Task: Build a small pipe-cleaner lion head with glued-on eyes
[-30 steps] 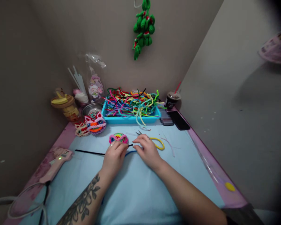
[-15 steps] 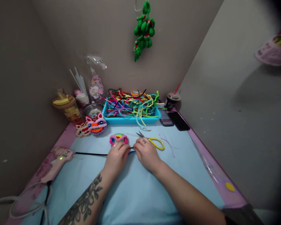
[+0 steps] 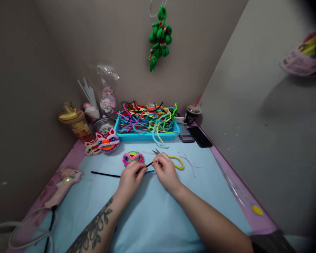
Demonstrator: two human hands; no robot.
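Observation:
A black pipe cleaner [image 3: 105,174] runs from the left into my left hand [image 3: 131,177], whose fingers are closed on it. Its other end shows between the hands, and my right hand [image 3: 166,173] pinches that tip. Just under the fingers lies a blue pipe cleaner [image 3: 150,172], partly hidden by my left hand. Behind my left hand sits a small pink, yellow and blue pipe-cleaner piece [image 3: 133,157]. Scissors with yellow handles [image 3: 179,163] lie behind my right hand, which covers part of them.
A blue tray [image 3: 147,137] heaped with coloured pipe cleaners stands at the back. Left of it are pipe-cleaner lion heads [image 3: 107,141], a metal bowl [image 3: 103,124] and a cup [image 3: 77,123]. A pink glue gun [image 3: 64,188] rests at left. Phones [image 3: 201,137] and a drink [image 3: 192,114] are at right.
My right hand has turned and lifted slightly, so the black pipe cleaner's end now slants upward between the hands. Its left end has shifted a little to the right.

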